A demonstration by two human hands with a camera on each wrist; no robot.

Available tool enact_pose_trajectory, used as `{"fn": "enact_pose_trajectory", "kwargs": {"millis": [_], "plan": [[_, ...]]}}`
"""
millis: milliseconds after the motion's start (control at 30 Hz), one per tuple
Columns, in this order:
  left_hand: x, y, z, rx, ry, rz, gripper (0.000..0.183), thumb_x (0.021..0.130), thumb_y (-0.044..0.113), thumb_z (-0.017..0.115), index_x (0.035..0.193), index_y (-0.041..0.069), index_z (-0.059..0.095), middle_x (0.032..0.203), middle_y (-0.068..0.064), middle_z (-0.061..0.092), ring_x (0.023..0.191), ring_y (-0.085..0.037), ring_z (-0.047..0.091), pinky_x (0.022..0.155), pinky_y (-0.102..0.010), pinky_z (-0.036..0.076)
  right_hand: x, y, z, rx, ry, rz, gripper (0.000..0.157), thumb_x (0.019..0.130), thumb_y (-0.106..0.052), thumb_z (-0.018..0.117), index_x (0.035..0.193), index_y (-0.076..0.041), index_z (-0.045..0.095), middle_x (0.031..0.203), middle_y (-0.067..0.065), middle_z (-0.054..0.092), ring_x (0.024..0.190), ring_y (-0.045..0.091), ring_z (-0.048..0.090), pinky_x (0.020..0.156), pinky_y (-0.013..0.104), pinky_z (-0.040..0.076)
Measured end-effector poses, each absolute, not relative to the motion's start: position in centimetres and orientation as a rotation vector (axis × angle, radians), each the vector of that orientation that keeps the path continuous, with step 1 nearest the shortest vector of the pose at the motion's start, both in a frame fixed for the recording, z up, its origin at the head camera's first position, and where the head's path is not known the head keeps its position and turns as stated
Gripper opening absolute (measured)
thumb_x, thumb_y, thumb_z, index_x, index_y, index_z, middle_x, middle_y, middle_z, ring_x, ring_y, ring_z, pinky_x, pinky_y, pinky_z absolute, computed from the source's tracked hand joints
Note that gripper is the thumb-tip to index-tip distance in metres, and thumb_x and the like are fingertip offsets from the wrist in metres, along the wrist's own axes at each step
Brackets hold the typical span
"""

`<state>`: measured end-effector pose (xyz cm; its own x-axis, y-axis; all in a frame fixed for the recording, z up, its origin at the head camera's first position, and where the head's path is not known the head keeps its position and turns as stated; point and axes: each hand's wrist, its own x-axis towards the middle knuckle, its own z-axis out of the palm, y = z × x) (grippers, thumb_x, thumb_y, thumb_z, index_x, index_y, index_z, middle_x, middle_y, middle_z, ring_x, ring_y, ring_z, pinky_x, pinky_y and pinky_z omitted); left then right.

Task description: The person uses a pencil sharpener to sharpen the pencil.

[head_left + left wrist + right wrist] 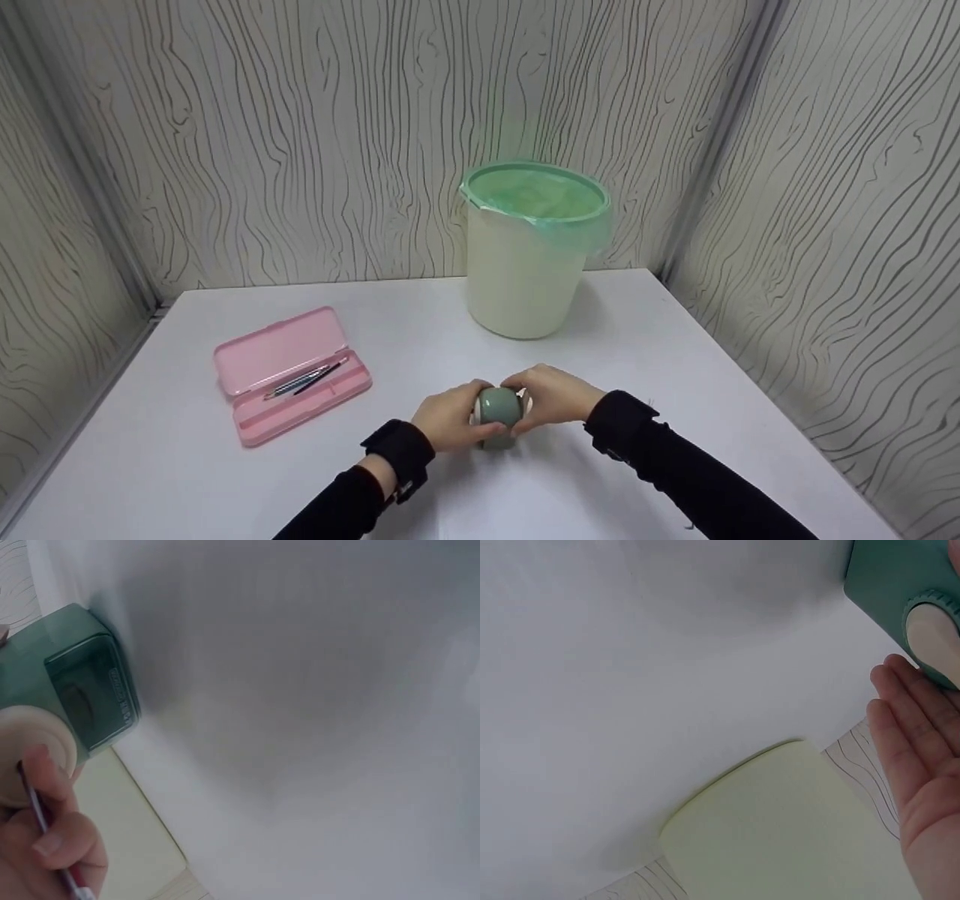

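Between the two hands on the white table stands a green pencil sharpener (500,405) with a see-through drawer (94,694). Its cream disc (30,736) faces the left hand (454,420), whose thumb and forefinger grip the body. Lower fingers of that hand curl on a thin dark-red pencil (46,834), its upper end against the disc; whether it sits in a hole I cannot tell. From the other side the right hand (559,395) grips the sharpener's cream crank side (934,637) between thumb and forefinger. The other right fingers stretch out beneath, in the right wrist view.
An open pink pencil case (304,405) lies to the left, with several pencils (300,381) in it. Behind the hands stands a tall cream bin (521,277) lined with a green bag (536,191). Wood-patterned panels (315,142) wall the table in.
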<state>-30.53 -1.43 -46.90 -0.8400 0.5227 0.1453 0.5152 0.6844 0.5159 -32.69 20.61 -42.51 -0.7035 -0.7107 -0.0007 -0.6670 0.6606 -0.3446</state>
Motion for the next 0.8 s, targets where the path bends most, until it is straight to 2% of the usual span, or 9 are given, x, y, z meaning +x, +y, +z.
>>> {"fn": "enact_pose_trajectory", "kwargs": {"millis": [133, 267, 367, 467, 600, 800], "plan": [[-30.6, -1.3, -47.0, 0.881, 2.872, 0.892, 0.067, 0.087, 0.055, 0.076, 0.135, 0.012, 0.059, 0.12, -0.005, 0.073, 0.104, -0.018, 0.07, 0.085, -0.035, 0.057, -32.7, 20.5, -42.6, -1.154, 2.743, -0.488, 0.043, 0.073, -0.022, 0.091, 0.111, -0.01, 0.074, 0.099, -0.002, 0.078, 0.082, 0.001, 0.06, 0.074, 0.017, 0.05], [-30.6, -1.0, -47.2, 0.868, 2.893, 0.891, 0.066, 0.084, 0.054, 0.08, 0.132, 0.013, 0.06, 0.118, -0.004, 0.073, 0.103, -0.019, 0.07, 0.085, -0.036, 0.057, -32.5, 20.6, -42.5, -1.163, 2.748, -0.457, 0.049, 0.074, -0.023, 0.091, 0.117, -0.009, 0.073, 0.106, -0.001, 0.078, 0.085, 0.002, 0.063, 0.076, 0.018, 0.051], [-30.6, -0.9, -47.3, 0.859, 2.901, 0.886, 0.063, 0.084, 0.051, 0.081, 0.131, 0.013, 0.061, 0.117, -0.005, 0.074, 0.102, -0.019, 0.07, 0.085, -0.035, 0.057, -32.2, 20.8, -42.0, -1.144, 2.753, -0.432, 0.056, 0.074, -0.022, 0.092, 0.124, -0.006, 0.071, 0.114, 0.004, 0.078, 0.09, 0.008, 0.068, 0.081, 0.023, 0.055], [-30.6, -0.9, -47.4, 0.859, 2.896, 0.895, 0.062, 0.085, 0.049, 0.081, 0.13, 0.011, 0.061, 0.116, -0.005, 0.073, 0.101, -0.02, 0.07, 0.084, -0.035, 0.057, -31.9, 21.4, -41.3, -1.109, 2.786, -0.42, 0.057, 0.075, -0.019, 0.091, 0.125, -0.001, 0.07, 0.118, 0.011, 0.077, 0.099, 0.019, 0.073, 0.088, 0.033, 0.059], [-30.6, -0.9, -47.5, 0.858, 2.88, 0.914, 0.063, 0.085, 0.048, 0.081, 0.131, 0.011, 0.06, 0.118, -0.006, 0.073, 0.103, -0.021, 0.07, 0.088, -0.037, 0.057, -31.6, 22.5, -40.6, -1.149, 2.873, -0.415, 0.045, 0.076, -0.011, 0.088, 0.117, 0.002, 0.074, 0.111, 0.014, 0.079, 0.102, 0.028, 0.075, 0.089, 0.041, 0.06], [-30.6, -0.8, -47.2, 0.837, 2.83, 0.96, 0.062, 0.085, 0.047, 0.081, 0.13, 0.01, 0.06, 0.12, -0.008, 0.072, 0.106, -0.023, 0.07, 0.092, -0.04, 0.057, -31.1, 23.7, -40.2, -1.166, 2.938, -0.526, 0.016, 0.082, -0.009, 0.083, 0.098, -0.006, 0.08, 0.092, 0.005, 0.081, 0.087, 0.024, 0.076, 0.079, 0.033, 0.061]]}}
